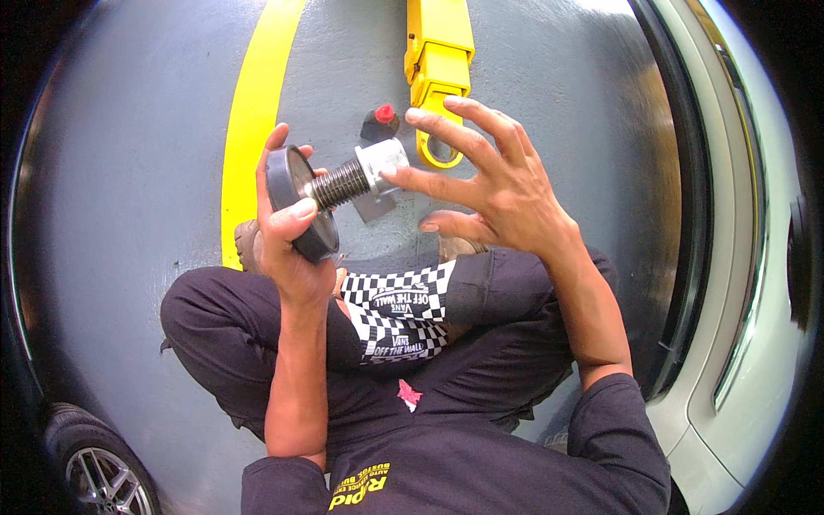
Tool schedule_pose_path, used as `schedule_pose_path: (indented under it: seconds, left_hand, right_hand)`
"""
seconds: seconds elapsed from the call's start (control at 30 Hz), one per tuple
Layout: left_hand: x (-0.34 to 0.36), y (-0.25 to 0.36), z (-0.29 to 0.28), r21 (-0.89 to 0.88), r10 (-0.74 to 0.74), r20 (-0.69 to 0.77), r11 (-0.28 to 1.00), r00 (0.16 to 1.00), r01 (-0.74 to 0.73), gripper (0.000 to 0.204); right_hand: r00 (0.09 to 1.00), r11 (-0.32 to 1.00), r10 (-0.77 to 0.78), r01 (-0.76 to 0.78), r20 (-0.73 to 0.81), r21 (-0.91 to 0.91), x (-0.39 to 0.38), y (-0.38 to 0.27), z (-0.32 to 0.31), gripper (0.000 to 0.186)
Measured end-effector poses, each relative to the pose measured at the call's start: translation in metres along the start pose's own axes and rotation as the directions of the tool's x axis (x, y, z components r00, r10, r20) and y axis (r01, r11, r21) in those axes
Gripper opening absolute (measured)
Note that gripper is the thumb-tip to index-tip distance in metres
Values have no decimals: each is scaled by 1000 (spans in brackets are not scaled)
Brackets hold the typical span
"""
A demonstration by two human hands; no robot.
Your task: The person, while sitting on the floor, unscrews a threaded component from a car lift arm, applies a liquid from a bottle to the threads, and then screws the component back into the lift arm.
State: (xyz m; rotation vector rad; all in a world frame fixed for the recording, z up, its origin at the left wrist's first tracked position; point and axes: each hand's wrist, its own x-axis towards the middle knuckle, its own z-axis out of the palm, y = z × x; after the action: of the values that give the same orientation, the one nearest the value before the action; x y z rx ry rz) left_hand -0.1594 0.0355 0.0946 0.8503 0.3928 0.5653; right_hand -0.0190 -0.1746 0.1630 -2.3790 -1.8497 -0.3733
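Observation:
My left hand (292, 223) grips a lift pad by its round black rubber disc (324, 233), thumb on the face and fingers behind the rim. From the disc a dark threaded stem (341, 184) points to the right and slightly up, ending in a silver collar (383, 163). My right hand (506, 184) is spread beside the collar, holding nothing. One of its fingertips overlaps the collar's right side; whether it touches cannot be made out. Beyond them lies a yellow lift arm (439, 69) with a ring-shaped end (422, 148).
A dark container with a red cap (384, 113) stands near the ring. Below the collar is a flat grey piece (375, 209), partly hidden. A yellow stripe (257, 94) crosses the floor. A light-coloured car (704, 369) is close at right; a car wheel (107, 472) shows lower left.

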Motion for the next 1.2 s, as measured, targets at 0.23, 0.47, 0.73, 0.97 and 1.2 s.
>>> schedule_pose_path:
  seconds: [0.23, 0.47, 0.73, 0.97, 1.2]
  left_hand:
    - [-2, 2, 14, 73, 37, -15, 997, 999, -35, 100]
    - [0, 6, 9, 3, -56, -34, 998, 998, 56, 100]
    - [-4, 5, 10, 92, 3, 60, 996, 998, -9, 103]
    - [-2, 3, 11, 21, 22, 3, 1000, 1000, -22, 101]
    - [3, 4, 4, -59, -33, 17, 998, 999, 34, 100]
  right_hand:
    - [994, 982, 107, -104, -6, 156, 7, 5, 9, 58]
    - [997, 997, -78, 78, -1, 16, -5, 9, 1, 54]
    - [993, 953, 110, -94, -40, 286, 10, 8, 15, 55]
    - [990, 957, -4, 45, -142, 287, 7, 5, 13, 55]
    - [990, 990, -129, 125, -66, -61, 1, 2, 2, 59]
